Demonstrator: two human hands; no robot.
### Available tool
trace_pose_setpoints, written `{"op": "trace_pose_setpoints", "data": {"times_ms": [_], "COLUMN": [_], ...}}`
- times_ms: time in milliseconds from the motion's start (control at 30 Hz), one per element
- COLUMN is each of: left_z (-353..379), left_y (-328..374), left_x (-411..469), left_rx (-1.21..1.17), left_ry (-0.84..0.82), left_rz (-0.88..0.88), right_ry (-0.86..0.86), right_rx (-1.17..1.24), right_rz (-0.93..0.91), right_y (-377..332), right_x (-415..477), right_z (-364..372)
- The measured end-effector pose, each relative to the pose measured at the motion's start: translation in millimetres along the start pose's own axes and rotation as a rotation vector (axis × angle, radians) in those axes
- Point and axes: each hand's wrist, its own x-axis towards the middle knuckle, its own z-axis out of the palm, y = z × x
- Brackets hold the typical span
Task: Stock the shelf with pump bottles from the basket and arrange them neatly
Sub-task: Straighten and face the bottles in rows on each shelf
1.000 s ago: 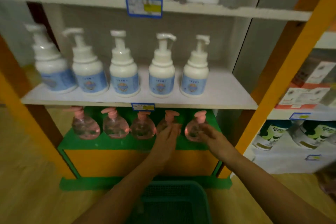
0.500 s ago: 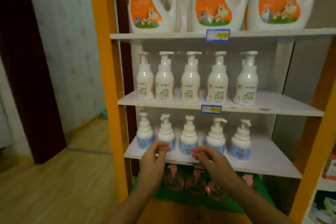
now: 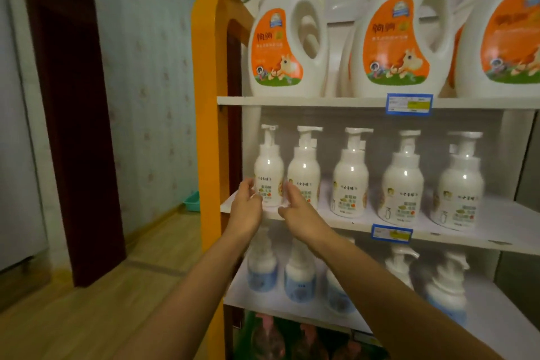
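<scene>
Several white pump bottles with green and orange labels stand in a row on the middle shelf (image 3: 496,231). My left hand (image 3: 247,209) and my right hand (image 3: 296,210) are raised on either side of the leftmost bottle (image 3: 268,172), fingers apart and cupped toward it. The left fingertips sit at its left edge. The right fingers lie between it and the second bottle (image 3: 304,172). Neither hand clearly grips it. No basket shows in this view.
Large white detergent jugs (image 3: 287,38) with orange labels fill the top shelf. Blue-labelled pump bottles (image 3: 261,272) stand one shelf down, pink pump bottles (image 3: 267,336) at the bottom. An orange shelf post (image 3: 209,126) and a dark door frame (image 3: 73,126) are on the left, over wooden floor.
My hands have risen from the pink bottles on the bottom shelf, past the blue-labelled row, to the leftmost white bottle on the middle shelf. The view has tilted up and the basket has left it.
</scene>
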Motion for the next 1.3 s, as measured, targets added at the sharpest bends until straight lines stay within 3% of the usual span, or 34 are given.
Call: {"op": "trace_pose_setpoints", "data": {"times_ms": [433, 600, 1033, 1100, 1200, 1300], "left_z": [-1.1, -2.2, 0.4, 4.1, 8.5, 22.6], "left_y": [-26.9, -39.9, -35.3, -29.9, -30.9, -35.3], "left_x": [57.8, 62.4, 62.0, 51.7, 32.9, 18.0], "left_rx": [0.115, 0.19, 0.29, 0.256, 0.293, 0.236], "left_ry": [-0.15, -0.184, -0.245, -0.13, 0.26, 0.216], "left_rz": [-0.039, -0.044, -0.081, -0.027, 0.196, 0.341], "right_ry": [0.142, 0.001, -0.001, 0.121, 0.349, 0.474], "right_rx": [-0.196, -0.261, -0.33, -0.273, -0.178, -0.189], "right_rz": [0.119, 0.13, 0.081, 0.066, 0.059, 0.051], "right_y": [10.7, 23.6, 22.5, 22.0, 27.4, 31.5], "right_x": [62.0, 68.0, 59.8, 45.8, 21.4, 9.3], "right_z": [4.6, -1.0, -1.1, -3.5, -11.2, -23.0]}}
